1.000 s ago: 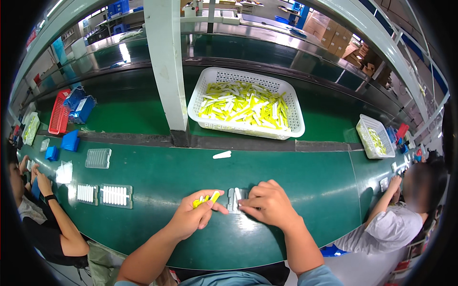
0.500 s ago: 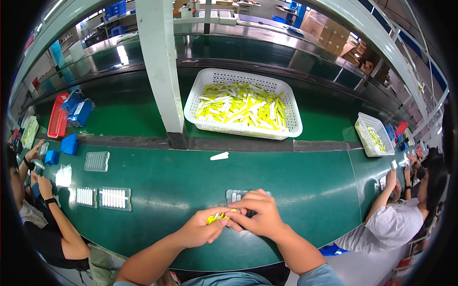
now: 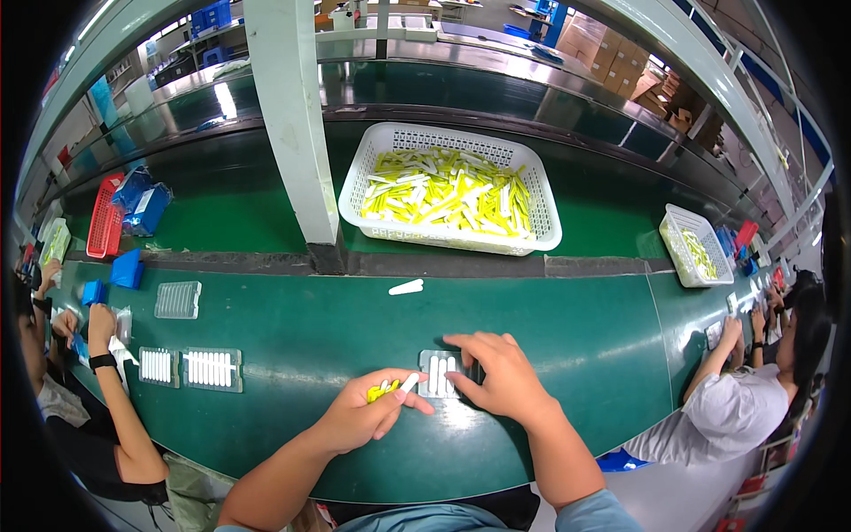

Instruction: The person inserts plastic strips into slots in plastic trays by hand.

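Observation:
My left hand (image 3: 355,415) is closed around a small bunch of yellow-and-white plastic sticks (image 3: 381,390). One white stick (image 3: 409,382) pokes up between its thumb and fingers, near the left edge of a clear plastic tray (image 3: 425,362). Several white sticks (image 3: 441,377) lie side by side in that tray's slots. Over the tray's right side reaches my right hand (image 3: 507,383), its thumb and index finger apart and the thumb tip at the rightmost stick. Nothing shows between its fingers.
Two filled clear trays (image 3: 213,371) and an unfilled one (image 3: 178,301) lie to the left. A loose white stick (image 3: 406,287) lies ahead. Beyond the ledge stands a white basket (image 3: 359,217) of yellow-and-white sticks, beside a white post (image 3: 288,133). Co-workers (image 3: 745,399) sit at both sides.
My hands have come apart: the right has moved off the left and over the tray, uncovering its white sticks. A white stick now stands out from my left fingers.

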Action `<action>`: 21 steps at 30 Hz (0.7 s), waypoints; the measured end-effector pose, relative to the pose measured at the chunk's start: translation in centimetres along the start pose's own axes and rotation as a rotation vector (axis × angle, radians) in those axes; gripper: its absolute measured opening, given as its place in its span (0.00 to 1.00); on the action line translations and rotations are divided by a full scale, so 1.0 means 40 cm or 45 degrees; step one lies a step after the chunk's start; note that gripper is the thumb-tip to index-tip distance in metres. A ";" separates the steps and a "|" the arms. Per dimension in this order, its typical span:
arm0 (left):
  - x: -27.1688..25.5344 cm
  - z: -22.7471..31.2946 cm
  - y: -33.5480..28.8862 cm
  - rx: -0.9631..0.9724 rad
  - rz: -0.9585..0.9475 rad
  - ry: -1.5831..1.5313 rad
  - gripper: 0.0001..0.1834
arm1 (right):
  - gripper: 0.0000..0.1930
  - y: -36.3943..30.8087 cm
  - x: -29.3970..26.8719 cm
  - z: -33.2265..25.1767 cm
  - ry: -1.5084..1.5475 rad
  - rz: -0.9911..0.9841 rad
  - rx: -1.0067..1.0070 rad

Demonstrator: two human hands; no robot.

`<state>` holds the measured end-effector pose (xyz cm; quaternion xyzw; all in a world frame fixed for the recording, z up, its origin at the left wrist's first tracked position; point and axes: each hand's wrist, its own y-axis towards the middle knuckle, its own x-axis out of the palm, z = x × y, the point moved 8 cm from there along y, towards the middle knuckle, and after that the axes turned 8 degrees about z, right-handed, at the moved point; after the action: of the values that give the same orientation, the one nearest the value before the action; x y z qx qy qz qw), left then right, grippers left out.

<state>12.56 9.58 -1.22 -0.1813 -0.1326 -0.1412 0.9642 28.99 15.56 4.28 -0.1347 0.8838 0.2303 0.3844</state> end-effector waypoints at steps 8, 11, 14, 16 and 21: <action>0.015 -0.016 -0.004 -0.014 -0.039 0.047 0.20 | 0.14 -0.011 -0.008 -0.029 0.264 0.145 -0.062; 0.043 -0.012 -0.010 -0.026 -0.129 0.087 0.19 | 0.05 -0.021 0.016 -0.077 0.369 0.111 -0.181; 0.029 -0.019 -0.010 -0.077 -0.134 -0.008 0.20 | 0.04 -0.028 0.014 -0.056 0.486 0.153 -0.058; 0.027 -0.014 -0.012 -0.162 -0.137 -0.216 0.20 | 0.03 -0.020 -0.008 -0.051 0.510 0.191 -0.195; 0.013 -0.019 -0.010 -0.176 -0.063 -0.281 0.15 | 0.09 -0.025 -0.025 -0.113 0.202 0.098 -0.507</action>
<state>13.09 8.82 -1.62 -0.2583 -0.2324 -0.1527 0.9252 27.31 12.45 7.42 -0.1918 0.8528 0.4035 0.2705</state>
